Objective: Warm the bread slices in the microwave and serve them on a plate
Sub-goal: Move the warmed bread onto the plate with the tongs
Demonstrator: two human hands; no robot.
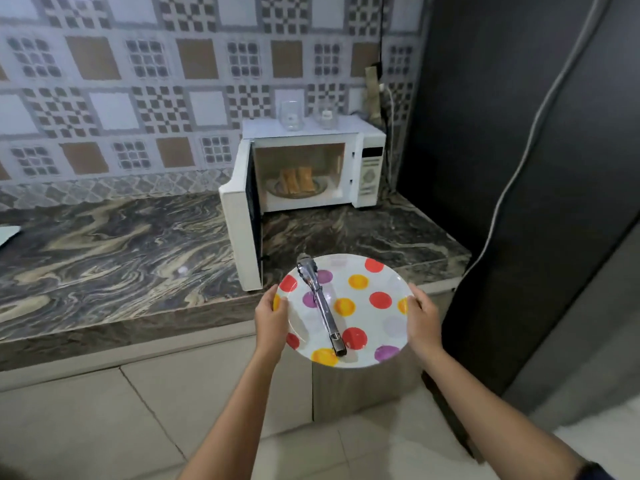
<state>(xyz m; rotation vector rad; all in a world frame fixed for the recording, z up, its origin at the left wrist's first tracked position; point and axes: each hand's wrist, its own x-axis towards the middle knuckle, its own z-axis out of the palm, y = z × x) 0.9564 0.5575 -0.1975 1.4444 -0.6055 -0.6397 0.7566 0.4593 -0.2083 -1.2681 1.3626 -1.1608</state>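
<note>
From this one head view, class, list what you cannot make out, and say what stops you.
All in the head view:
1. Bread slices in the microwave: too small and blurred to count.
2. Control panel labels: too small to read.
3. Left hand and right hand: fingers hidden under the plate.
4. White object at the left edge: cut off by the frame.

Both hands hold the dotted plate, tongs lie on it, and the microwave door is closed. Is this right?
No: the head view shows the microwave door open, bread slices inside. The left hand and right hand do hold the dotted plate, tongs on it.
</note>
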